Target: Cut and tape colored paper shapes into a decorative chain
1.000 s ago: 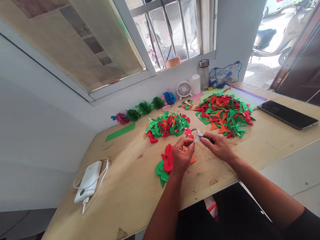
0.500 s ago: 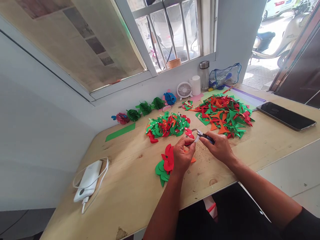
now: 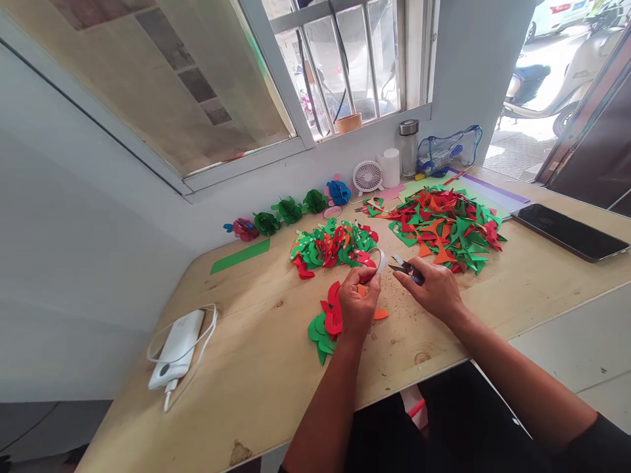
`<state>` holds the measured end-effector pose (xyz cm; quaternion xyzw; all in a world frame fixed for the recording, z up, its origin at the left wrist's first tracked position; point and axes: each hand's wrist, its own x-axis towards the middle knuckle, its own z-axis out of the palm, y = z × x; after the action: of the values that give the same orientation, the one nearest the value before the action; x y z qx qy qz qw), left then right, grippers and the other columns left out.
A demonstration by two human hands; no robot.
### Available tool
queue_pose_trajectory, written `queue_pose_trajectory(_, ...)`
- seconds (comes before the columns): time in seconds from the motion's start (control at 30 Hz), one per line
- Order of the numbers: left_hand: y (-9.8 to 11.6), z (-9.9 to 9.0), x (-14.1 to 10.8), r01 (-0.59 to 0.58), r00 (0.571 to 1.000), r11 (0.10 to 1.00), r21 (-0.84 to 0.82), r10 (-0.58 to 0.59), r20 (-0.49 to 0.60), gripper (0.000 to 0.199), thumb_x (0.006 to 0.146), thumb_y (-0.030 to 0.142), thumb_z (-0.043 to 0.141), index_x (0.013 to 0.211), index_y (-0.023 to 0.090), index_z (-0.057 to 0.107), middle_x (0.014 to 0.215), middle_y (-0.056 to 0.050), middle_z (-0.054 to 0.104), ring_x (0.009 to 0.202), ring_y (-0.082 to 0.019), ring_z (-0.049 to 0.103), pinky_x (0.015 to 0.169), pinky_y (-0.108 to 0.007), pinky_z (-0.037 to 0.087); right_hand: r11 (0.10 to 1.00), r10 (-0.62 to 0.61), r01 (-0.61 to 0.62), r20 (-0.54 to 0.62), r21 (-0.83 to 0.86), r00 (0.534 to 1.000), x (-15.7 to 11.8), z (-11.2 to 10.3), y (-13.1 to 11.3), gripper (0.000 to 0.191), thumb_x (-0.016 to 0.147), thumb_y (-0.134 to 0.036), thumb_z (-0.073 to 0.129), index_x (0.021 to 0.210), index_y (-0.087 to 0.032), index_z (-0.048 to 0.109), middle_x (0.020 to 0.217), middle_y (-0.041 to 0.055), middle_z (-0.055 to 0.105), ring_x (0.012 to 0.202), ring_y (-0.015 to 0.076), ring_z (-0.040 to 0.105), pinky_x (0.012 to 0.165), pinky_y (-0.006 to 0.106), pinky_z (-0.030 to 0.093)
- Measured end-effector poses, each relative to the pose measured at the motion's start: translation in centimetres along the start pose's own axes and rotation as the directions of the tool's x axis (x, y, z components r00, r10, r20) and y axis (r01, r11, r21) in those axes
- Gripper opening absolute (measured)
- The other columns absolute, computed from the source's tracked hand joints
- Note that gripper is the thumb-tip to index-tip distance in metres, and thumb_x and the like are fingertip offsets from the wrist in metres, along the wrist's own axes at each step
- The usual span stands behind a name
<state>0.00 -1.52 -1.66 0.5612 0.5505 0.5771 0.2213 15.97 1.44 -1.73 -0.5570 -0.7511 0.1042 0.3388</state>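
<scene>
My left hand is closed on a roll of white tape, which stands up from the fingertips. In my right hand is a small pair of dark scissors, blades parted and pointing left toward the tape, a small gap between them. Red and green paper petals lie beside my left wrist. Behind my left hand is a pile of curved green and red pieces, some with white bits on them. A larger heap of green, red and orange scraps lies beyond my right hand.
A phone lies at the right, a white power bank with cable at the left. Along the wall stand paper flowers, a small fan, a white cylinder, a bottle and a clear pouch.
The scissors have moved off the tape and their blades have parted. My left hand now holds the tape roll more upright. The view has shifted slightly.
</scene>
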Motion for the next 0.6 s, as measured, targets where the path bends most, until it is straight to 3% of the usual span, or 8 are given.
queue_pose_trajectory(0.23, 0.03, 0.12, -0.03, 0.007, 1.000, 1.000, 0.022, -0.008, 0.011, 0.013, 0.077, 0.024, 0.060, 0.085, 0.017, 0.067, 0.080, -0.004, 0.066, 0.073, -0.015, 0.061, 0.067, -0.026, 0.048, 0.994, -0.002, 0.003, 0.006, -0.110, 1.000, -0.09, 0.17, 0.01, 0.044, 0.082, -0.062, 0.043, 0.074, -0.022, 0.058, 0.059, 0.0016, 0.059, 0.053, 0.0162, 0.055, 0.050, 0.025, 0.023)
queue_pose_trajectory(0.6, 0.10, 0.33, 0.15, 0.058, 0.998, 0.997, -0.051, -0.060, -0.027, 0.014, 0.076, 0.024, 0.059, 0.085, 0.016, 0.067, 0.082, -0.005, 0.068, 0.075, -0.015, 0.062, 0.070, -0.026, 0.049, 0.991, -0.073, 0.081, 0.072, -0.106, 0.995, 0.03, 0.11, 0.04, 0.043, 0.084, -0.061, 0.044, 0.076, -0.021, 0.059, 0.062, 0.0019, 0.060, 0.057, 0.0166, 0.056, 0.051, 0.025, 0.024)
